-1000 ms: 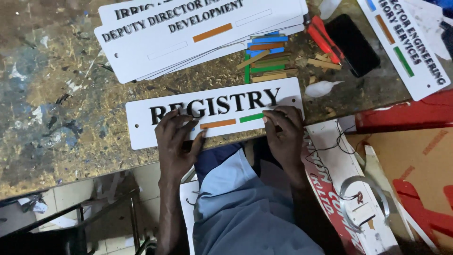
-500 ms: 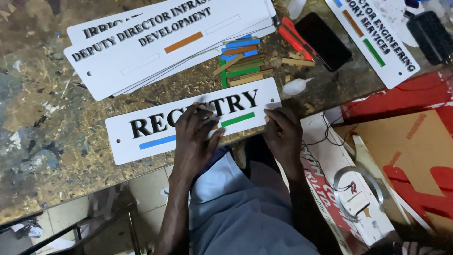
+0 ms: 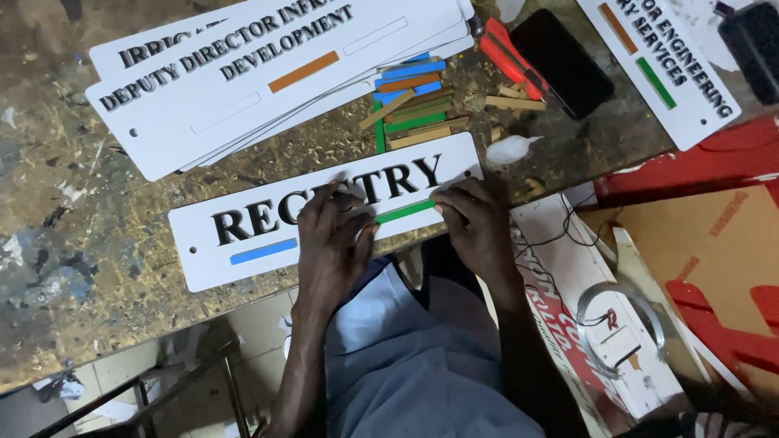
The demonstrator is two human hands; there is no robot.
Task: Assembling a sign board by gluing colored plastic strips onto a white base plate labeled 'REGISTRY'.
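The white sign plate [image 3: 243, 243] lies lengthwise along the workbench's [image 3: 73, 243] near edge; left hand [image 3: 329, 243] presses flat mid-plate, right hand [image 3: 479, 223] fingers its right end.

The left hand [image 3: 333, 243] is covering the middle letters of the white sign [image 3: 243, 243]; the stacked signs [image 3: 268, 73] are running off the top edge
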